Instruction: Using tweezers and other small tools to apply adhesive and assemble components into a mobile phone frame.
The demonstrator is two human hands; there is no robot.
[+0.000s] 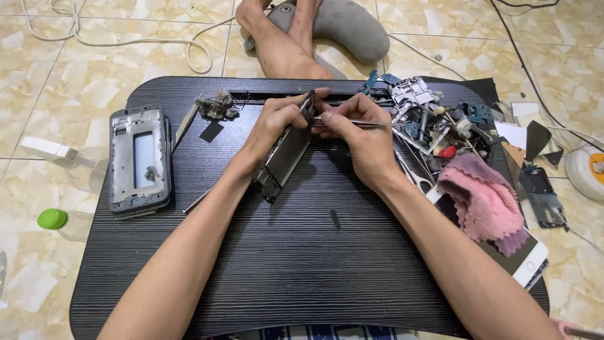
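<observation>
My left hand (275, 121) grips a dismantled phone body (284, 156), held tilted on its edge above the dark lap table (264, 264). My right hand (360, 135) pinches thin metal tweezers (352, 122) whose tip meets the top end of the phone body, close to my left fingers. Both hands are near the table's far middle. A stack of grey phone frames (139, 160) lies on the table's left side.
A pile of small phone parts and boards (434, 123) fills the far right. A pink cloth (483, 196) lies on a white phone (528, 261). Scissors (415, 177) sit by my right wrist. A dust clump (217, 106), my feet (283, 38), a grey cushion (352, 25) and a green-capped bottle (52, 218) surround the table.
</observation>
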